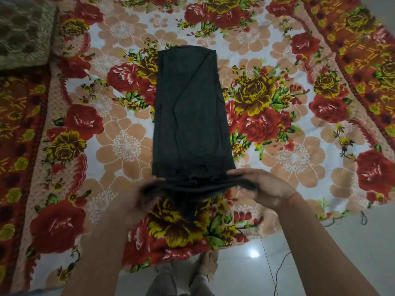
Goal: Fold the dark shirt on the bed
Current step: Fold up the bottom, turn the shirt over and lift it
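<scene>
Floral bedspread [119,146] — dark shirt [190,116], near hem seemingly in left hand [145,195], right hand [265,189]

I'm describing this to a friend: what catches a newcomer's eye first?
The dark shirt, folded into a long narrow strip, lies along the middle of a red-and-yellow floral blanket. At its near end the left hand and right hand each hold a corner of the hem.

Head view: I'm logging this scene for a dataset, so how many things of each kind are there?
dark shirt: 1
hands: 2 (left hand, right hand)
floral bedspread: 1
brown patterned cloth: 1
Total: 5
</scene>
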